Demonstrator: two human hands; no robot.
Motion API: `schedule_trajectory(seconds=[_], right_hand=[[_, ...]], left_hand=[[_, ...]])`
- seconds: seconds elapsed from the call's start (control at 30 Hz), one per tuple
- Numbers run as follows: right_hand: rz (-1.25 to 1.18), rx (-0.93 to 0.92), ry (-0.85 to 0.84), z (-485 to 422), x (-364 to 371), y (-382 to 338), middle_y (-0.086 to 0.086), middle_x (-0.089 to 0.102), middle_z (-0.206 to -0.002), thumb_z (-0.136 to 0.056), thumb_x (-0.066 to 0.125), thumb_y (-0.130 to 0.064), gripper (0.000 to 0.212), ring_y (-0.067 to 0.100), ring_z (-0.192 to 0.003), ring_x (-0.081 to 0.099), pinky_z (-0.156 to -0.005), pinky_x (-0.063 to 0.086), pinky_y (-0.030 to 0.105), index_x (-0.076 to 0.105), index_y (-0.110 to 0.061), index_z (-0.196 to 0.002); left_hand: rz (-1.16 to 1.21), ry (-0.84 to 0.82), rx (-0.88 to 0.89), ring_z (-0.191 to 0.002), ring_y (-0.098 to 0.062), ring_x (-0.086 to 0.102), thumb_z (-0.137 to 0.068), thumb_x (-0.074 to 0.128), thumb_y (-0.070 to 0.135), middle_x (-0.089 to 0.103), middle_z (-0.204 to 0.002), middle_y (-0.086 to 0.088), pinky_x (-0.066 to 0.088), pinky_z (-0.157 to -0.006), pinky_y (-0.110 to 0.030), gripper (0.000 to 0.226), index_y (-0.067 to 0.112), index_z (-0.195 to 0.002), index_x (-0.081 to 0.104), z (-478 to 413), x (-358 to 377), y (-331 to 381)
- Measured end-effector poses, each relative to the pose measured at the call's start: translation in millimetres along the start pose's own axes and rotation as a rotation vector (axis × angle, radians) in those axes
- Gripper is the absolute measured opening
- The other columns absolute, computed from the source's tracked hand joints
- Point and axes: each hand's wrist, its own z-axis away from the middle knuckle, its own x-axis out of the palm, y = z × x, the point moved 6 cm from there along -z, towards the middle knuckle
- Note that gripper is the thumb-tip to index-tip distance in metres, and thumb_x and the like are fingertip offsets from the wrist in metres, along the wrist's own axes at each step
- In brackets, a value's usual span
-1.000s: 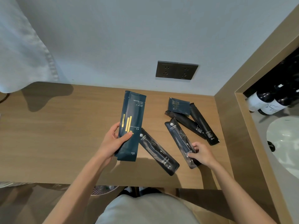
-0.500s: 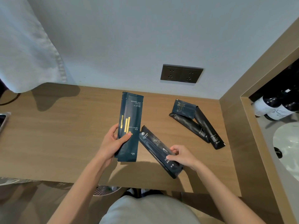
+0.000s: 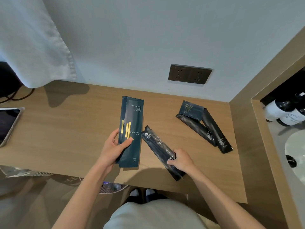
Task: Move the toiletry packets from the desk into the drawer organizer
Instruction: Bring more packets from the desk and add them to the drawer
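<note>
My left hand [image 3: 113, 147] grips two stacked long dark-blue comb packets [image 3: 132, 116] with gold bars, held just above the wooden desk [image 3: 66, 129]. Right of them, a black toothbrush packet [image 3: 156, 142] lies slanted near the desk's front edge, and my right hand [image 3: 183, 160] grips its lower end. It looks like a second packet lies under it. At the back right, a small square dark packet [image 3: 191, 110] rests on the top ends of two long black packets [image 3: 196, 128] [image 3: 216, 131]. No drawer organizer is in view.
A tablet [image 3: 8, 123] lies at the desk's left edge, under a hanging white towel [image 3: 33, 38]. A double wall socket [image 3: 189, 74] sits above the desk. A wooden partition [image 3: 244, 129] borders the right side, with bottles [image 3: 283, 113] and a sink [image 3: 295, 146] beyond.
My right hand slid the right-hand toothbrush packet leftward onto the other toothbrush packet and now grips them together. My left hand kept holding the comb packets.
</note>
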Motion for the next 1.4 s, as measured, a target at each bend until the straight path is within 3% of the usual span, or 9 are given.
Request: schedule_trajectory(seconds=[0.1, 0.3, 0.47, 0.63, 1.03, 1.1, 1.23, 1.33, 1.4], right_hand=[[-0.068, -0.017, 0.004, 0, -2, 2, 0.005, 0.054, -0.079, -0.082, 0.066, -0.028, 0.029, 0.025, -0.071, 0.056, -0.058, 0.039, 0.031, 0.045, -0.019, -0.065], [-0.195, -0.075, 0.004, 14, -14, 7, 0.014, 0.069, -0.090, -0.089, 0.060, -0.025, 0.024, 0.030, -0.087, 0.065, -0.077, 0.050, 0.042, 0.064, -0.001, -0.091], [-0.486, -0.087, 0.076, 48, -37, 12, 0.000, 0.070, -0.093, -0.090, 0.062, -0.024, 0.004, 0.021, -0.090, 0.067, -0.082, 0.053, 0.039, 0.062, -0.021, -0.092], [-0.688, -0.144, 0.141, 106, -58, 13, 0.000, 0.074, -0.097, -0.092, 0.061, -0.024, 0.012, 0.017, -0.090, 0.071, -0.079, 0.057, 0.040, 0.064, -0.020, -0.102], [-0.927, -0.117, 0.390, 295, -7, 59, -0.001, 0.073, -0.090, -0.093, 0.058, -0.015, 0.010, 0.001, -0.071, 0.068, -0.057, 0.050, 0.015, 0.065, -0.018, -0.100], [-0.938, -0.093, 0.436, 327, 1, 76, 0.002, 0.072, -0.093, -0.093, 0.058, -0.014, 0.011, 0.001, -0.072, 0.069, -0.059, 0.051, 0.017, 0.065, -0.017, -0.102], [-0.921, -0.020, 0.537, 385, 9, 120, 0.001, 0.074, -0.094, -0.091, 0.061, -0.025, 0.016, 0.020, -0.084, 0.071, -0.067, 0.058, 0.040, 0.065, -0.020, -0.105], [-1.006, -0.013, 0.625, 427, 8, 159, 0.002, 0.073, -0.098, -0.092, 0.060, -0.017, 0.015, 0.013, -0.084, 0.068, -0.061, 0.053, 0.015, 0.065, -0.013, -0.106], [-1.014, -0.003, 0.662, 446, 5, 180, 0.006, 0.073, -0.101, -0.092, 0.060, -0.017, 0.014, 0.012, -0.084, 0.067, -0.066, 0.053, 0.018, 0.065, -0.013, -0.105]], left_hand=[[-0.001, 0.017, 0.003, -0.099, -0.027, 0.068, -0.081, 0.071, 0.017, 0.071, -0.108, -0.005, 0.056, -0.083, -0.046, 0.051, 0.025, -0.127, 0.050, 8, 3, -4], [0.032, 0.064, 0.027, -0.096, -0.026, 0.070, -0.080, 0.072, 0.014, 0.073, -0.105, -0.005, 0.056, -0.083, -0.045, 0.047, 0.028, -0.121, 0.054, 29, 6, -13], [0.039, 0.072, 0.054, -0.094, -0.026, 0.070, -0.080, 0.072, 0.015, 0.073, -0.104, -0.006, 0.057, -0.080, -0.044, 0.047, 0.029, -0.121, 0.054, 54, 5, -16], [0.045, 0.042, 0.111, -0.095, -0.023, 0.070, -0.080, 0.072, 0.014, 0.074, -0.104, -0.003, 0.057, -0.079, -0.042, 0.051, 0.026, -0.126, 0.052, 81, 7, -12], [-0.044, -0.217, 0.155, -0.102, -0.023, 0.068, -0.077, 0.075, 0.017, 0.071, -0.112, -0.004, 0.053, -0.090, -0.048, 0.054, 0.025, -0.125, 0.053, 200, 27, -61], [-0.056, -0.267, 0.151, -0.101, -0.023, 0.068, -0.078, 0.074, 0.017, 0.071, -0.111, -0.004, 0.054, -0.089, -0.047, 0.053, 0.026, -0.126, 0.052, 224, 41, -69], [-0.120, -0.358, 0.174, -0.099, -0.020, 0.069, -0.079, 0.074, 0.017, 0.073, -0.106, -0.001, 0.054, -0.089, -0.044, 0.055, 0.027, -0.128, 0.052, 266, 77, -80], [-0.163, -0.428, 0.199, -0.100, -0.021, 0.069, -0.078, 0.075, 0.018, 0.073, -0.107, -0.002, 0.053, -0.091, -0.046, 0.055, 0.027, -0.128, 0.052, 295, 114, -90], [-0.183, -0.468, 0.217, -0.101, -0.020, 0.069, -0.078, 0.075, 0.019, 0.072, -0.109, -0.001, 0.053, -0.091, -0.044, 0.055, 0.026, -0.127, 0.053, 309, 136, -95]])
